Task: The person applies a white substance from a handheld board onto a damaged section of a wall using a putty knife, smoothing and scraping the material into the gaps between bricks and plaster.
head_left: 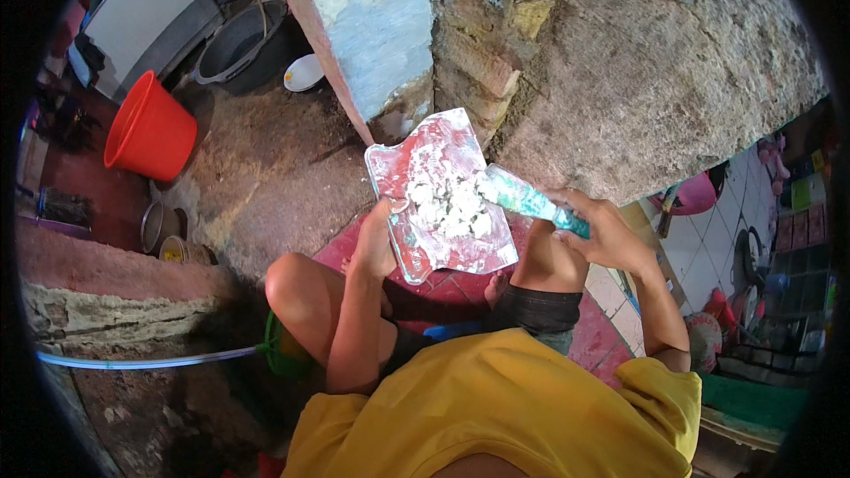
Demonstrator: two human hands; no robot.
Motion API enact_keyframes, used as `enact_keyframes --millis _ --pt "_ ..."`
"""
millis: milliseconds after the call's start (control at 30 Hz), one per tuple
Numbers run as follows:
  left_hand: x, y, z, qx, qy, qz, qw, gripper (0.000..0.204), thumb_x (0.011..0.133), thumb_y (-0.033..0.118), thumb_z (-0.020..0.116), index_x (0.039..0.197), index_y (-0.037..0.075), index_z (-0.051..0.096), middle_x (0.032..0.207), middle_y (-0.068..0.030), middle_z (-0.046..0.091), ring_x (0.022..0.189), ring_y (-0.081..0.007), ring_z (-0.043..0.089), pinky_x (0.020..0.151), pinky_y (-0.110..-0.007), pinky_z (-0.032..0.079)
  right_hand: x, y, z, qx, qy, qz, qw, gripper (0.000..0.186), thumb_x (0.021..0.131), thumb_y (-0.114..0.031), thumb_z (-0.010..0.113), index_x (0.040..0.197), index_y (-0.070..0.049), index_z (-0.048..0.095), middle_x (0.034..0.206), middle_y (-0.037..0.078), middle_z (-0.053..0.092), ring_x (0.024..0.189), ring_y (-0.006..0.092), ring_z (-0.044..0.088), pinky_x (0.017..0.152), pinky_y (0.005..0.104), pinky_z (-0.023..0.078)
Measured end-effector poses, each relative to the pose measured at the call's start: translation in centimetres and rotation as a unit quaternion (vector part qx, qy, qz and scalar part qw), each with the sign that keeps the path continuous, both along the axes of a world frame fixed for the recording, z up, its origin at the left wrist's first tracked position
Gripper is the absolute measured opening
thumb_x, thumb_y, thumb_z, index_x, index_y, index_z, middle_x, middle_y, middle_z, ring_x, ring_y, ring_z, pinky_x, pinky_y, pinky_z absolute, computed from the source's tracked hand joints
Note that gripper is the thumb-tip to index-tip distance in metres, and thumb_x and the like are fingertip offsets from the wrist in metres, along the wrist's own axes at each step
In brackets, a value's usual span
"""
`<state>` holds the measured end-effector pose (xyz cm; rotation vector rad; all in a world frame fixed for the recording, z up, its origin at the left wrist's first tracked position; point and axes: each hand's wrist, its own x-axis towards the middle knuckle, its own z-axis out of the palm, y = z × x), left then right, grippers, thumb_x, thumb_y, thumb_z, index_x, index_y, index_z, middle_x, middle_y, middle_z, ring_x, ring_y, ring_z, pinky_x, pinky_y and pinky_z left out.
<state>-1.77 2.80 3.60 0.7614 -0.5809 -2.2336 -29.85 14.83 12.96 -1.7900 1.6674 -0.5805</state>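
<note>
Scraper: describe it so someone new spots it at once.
Find the pale-blue painted wall at the top centre, then the red board below it, heaped with white paste. At the board's right side, the right hand holds the scraper. Unlike the broad board, it is narrow and smeared blue-green.

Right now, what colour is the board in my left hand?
Red board, smeared white; head view.

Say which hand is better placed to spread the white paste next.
Probably the right hand: it holds the scraper, which reaches over the board beside the white paste. The left hand is busy gripping the board's left edge.
</note>
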Motion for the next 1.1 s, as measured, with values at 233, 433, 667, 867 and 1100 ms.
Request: enact_keyframes --millis 233,433,667,867,1100 --pt "-2.4 -0.9 0.5 -0.002 0.102 0.019 0.995 0.044 0.082 0.020 0.046 0.120 -0.003 0.045 0.112 -0.0162 0.057 0.100 -0.0285 0.057 0.090 -0.042 0.045 -1.0 -0.9 4.6 -0.069 0.102 -0.010 0.992 0.041 0.072 -0.008 0.064 0.112 -0.005 0.056 0.094 0.019 0.061 0.087 0.0372 0.058 0.076 0.0381 0.046" --pt "-5.3 -2.0 1.4 0.008 0.140 0.020 0.990 0.043 0.082 0.021 0.045 0.118 -0.003 0.046 0.111 -0.0165 0.057 0.100 -0.0289 0.058 0.089 -0.042 0.045 -1.3 -2.4 10.9 -0.070 0.225 -0.012 0.972 0.030 0.076 -0.007 0.062 0.105 0.000 0.060 0.091 0.020 0.062 0.082 0.0354 0.060 0.073 0.0361 0.046" --pt "-7.4 -3.4 0.9 0.029 0.214 -0.013 0.976 0.041 0.085 0.022 0.044 0.119 -0.001 0.046 0.112 -0.0157 0.057 0.101 -0.0286 0.057 0.090 -0.043 0.044 -0.7 -5.6 17.6 -0.078 0.321 -0.032 0.943 0.024 0.083 -0.014 0.057 0.099 0.004 0.060 0.079 0.019 0.062 0.071 0.0277 0.062 0.066 0.0343 0.047" --pt "-6.2 -2.6 1.8 0.035 0.158 0.002 0.987 0.042 0.090 0.027 0.039 0.121 0.000 0.045 0.117 -0.0157 0.055 0.104 -0.0290 0.055 0.093 -0.043 0.042 -1.1 -10.1 20.8 0.020 0.336 -0.101 0.936 0.026 0.088 -0.020 0.053 0.087 0.005 0.060 0.061 0.008 0.058 0.041 0.0133 0.054 0.039 0.0278 0.043" --pt "-5.4 -2.4 2.2 0.046 0.176 0.006 0.983 0.042 0.087 0.024 0.040 0.120 -0.002 0.044 0.115 -0.0165 0.055 0.104 -0.0292 0.055 0.092 -0.043 0.042 -1.7 -12.3 22.4 0.046 0.349 -0.104 0.930 0.031 0.090 -0.022 0.052 0.078 0.005 0.060 0.056 0.005 0.057 0.040 0.0115 0.054 0.035 0.0258 0.042"
